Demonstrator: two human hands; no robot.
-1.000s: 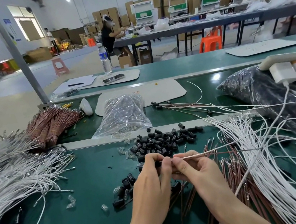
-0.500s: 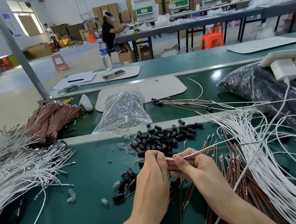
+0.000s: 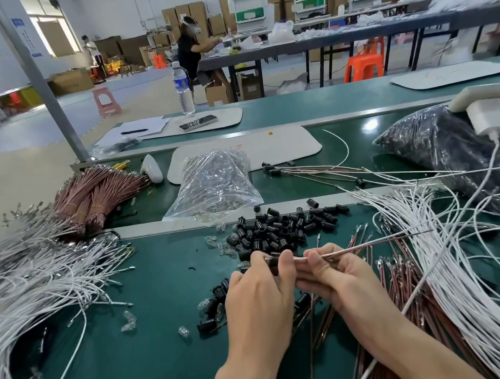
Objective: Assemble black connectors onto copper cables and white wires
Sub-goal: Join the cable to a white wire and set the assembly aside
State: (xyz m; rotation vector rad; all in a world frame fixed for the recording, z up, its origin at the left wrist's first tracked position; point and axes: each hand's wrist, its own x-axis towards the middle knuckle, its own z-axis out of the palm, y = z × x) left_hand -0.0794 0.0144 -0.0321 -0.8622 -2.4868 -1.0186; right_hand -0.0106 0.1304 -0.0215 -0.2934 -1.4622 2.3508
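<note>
Evidently early, I judge: left hand [image 3: 259, 299] pinches a small black plastic connector [image 3: 272, 262] at the end of a thin copper-coloured cable [image 3: 368, 244] pinched by right hand [image 3: 338, 277]; few capped cables [image 3: 311, 168] lie far right, many loose black connectors [image 3: 281, 228] wait beyond.

Matt black plastic connectors [image 3: 284, 228], glossy crinkled clear plastic bag [image 3: 213, 183], matt green tabletop [image 3: 113, 368]
</note>
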